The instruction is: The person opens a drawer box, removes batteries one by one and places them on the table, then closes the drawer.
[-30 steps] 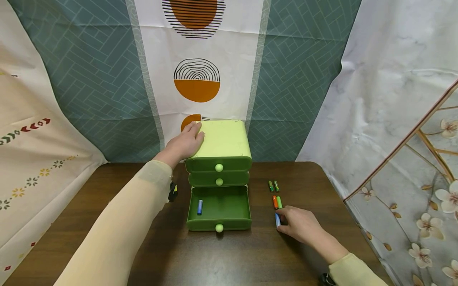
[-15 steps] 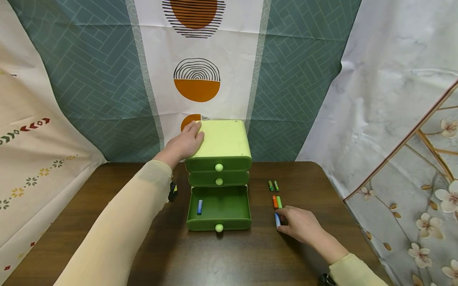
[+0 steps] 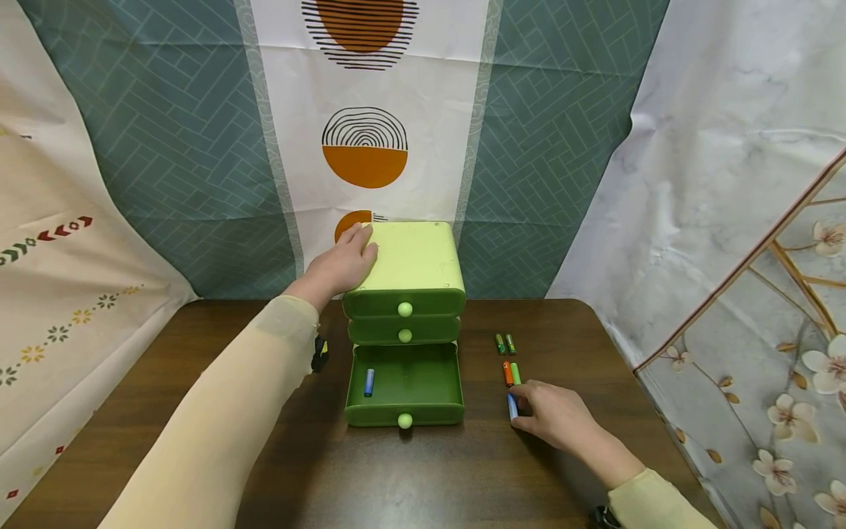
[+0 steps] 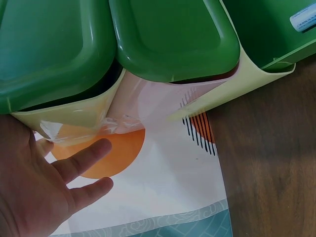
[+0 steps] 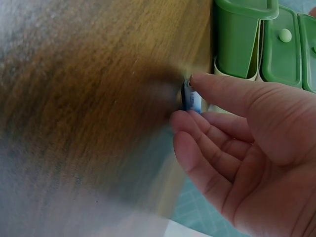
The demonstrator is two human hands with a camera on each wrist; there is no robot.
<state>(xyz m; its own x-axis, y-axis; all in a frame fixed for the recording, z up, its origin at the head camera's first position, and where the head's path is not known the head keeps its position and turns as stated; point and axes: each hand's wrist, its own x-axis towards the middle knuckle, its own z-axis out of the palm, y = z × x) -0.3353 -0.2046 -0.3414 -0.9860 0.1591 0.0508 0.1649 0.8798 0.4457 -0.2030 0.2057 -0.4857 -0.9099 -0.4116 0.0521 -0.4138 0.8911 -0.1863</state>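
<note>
My left hand (image 3: 340,266) rests on the upper left edge of a light-green desktop drawer unit (image 3: 413,253). Its fingers look straight and spread in the left wrist view, beside the unit's wall. The lowest drawer (image 3: 423,375) stands pulled out, with a blue battery (image 3: 369,383) lying at its left side. On the table to the right, my right hand (image 3: 551,415) pinches another blue battery (image 3: 512,406) by its ends, thumb at the near end, fingertips at the far one. That battery (image 5: 192,98) also shows between thumb and fingers in the right wrist view.
Just beyond the right hand lie an orange battery (image 3: 507,374) and a light-green battery (image 3: 516,374), side by side. Farther back are two small dark-green batteries (image 3: 505,344). The two upper drawers (image 3: 405,316) are pushed in. Patterned cloth (image 3: 548,147) hangs behind the brown table (image 3: 423,477).
</note>
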